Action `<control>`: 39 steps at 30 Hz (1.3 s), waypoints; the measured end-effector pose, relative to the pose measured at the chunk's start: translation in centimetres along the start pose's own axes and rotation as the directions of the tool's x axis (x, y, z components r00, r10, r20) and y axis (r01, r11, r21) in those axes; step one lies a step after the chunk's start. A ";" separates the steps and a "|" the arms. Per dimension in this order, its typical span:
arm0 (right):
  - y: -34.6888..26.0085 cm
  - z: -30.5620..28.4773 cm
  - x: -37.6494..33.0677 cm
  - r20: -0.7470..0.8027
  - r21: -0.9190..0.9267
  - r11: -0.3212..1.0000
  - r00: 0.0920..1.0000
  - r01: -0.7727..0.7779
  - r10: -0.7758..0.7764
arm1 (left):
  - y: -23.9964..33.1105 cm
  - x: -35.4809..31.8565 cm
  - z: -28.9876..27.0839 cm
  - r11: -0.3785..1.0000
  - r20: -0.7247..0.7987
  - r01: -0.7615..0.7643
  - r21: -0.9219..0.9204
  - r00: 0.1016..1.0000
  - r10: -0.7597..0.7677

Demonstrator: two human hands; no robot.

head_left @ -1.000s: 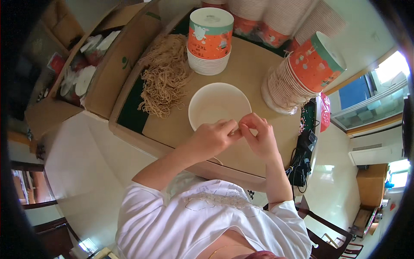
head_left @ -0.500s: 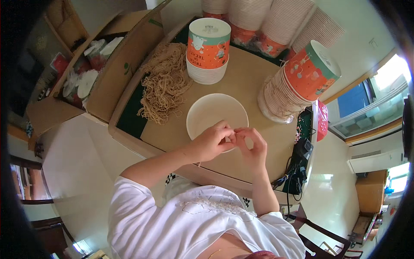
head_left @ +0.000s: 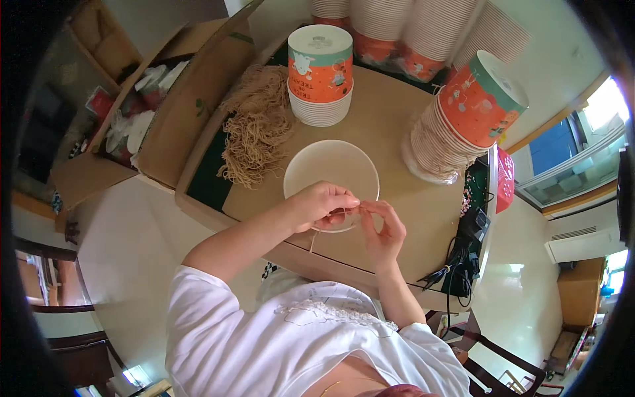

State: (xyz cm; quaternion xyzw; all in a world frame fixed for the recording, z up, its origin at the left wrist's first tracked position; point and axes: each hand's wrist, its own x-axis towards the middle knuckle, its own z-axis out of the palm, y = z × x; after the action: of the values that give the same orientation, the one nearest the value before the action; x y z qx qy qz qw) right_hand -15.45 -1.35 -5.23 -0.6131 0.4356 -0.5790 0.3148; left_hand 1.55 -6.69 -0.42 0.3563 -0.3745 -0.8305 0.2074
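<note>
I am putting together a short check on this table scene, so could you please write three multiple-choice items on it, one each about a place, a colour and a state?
1. Where does the heap of tan string lie?
A. On the table, to the left of the white bowl
B. Inside the white bowl
C. On the floor

2. What colour is the side of the paper tub atop the near stack?
A. Blue
B. Orange
C. Black

3. What is in the white bowl?
A. Soup
B. Rice
C. Nothing that shows

Answers: 1 A, the heap rests on the table beside the bowl's left edge. 2 B, its wall is orange under a pale lid. 3 C, its inside shows bare white, while the left hand and right hand pinch a thin string at its near rim.
</note>
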 end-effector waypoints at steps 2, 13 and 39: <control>-0.1 0.6 -0.2 -0.140 -0.043 0.995 0.986 0.088 -0.093 | -0.3 0.2 -0.1 1.000 -0.053 -0.008 0.029 0.999 0.010; -0.6 0.7 0.1 -0.065 -0.235 0.945 0.967 0.225 -0.247 | -0.3 -1.0 -0.3 0.991 -0.148 -0.096 0.091 0.983 0.108; -1.2 0.3 0.4 -0.004 -0.087 0.996 1.000 -0.028 0.028 | -1.3 -2.8 2.4 0.589 -0.168 -0.313 0.745 0.767 0.619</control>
State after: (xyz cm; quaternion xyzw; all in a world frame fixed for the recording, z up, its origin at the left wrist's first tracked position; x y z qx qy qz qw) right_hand -15.00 -1.18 -4.02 -0.6191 0.4694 -0.5561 0.2953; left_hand 1.49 -3.01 0.97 0.4581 -0.6797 -0.4522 0.3517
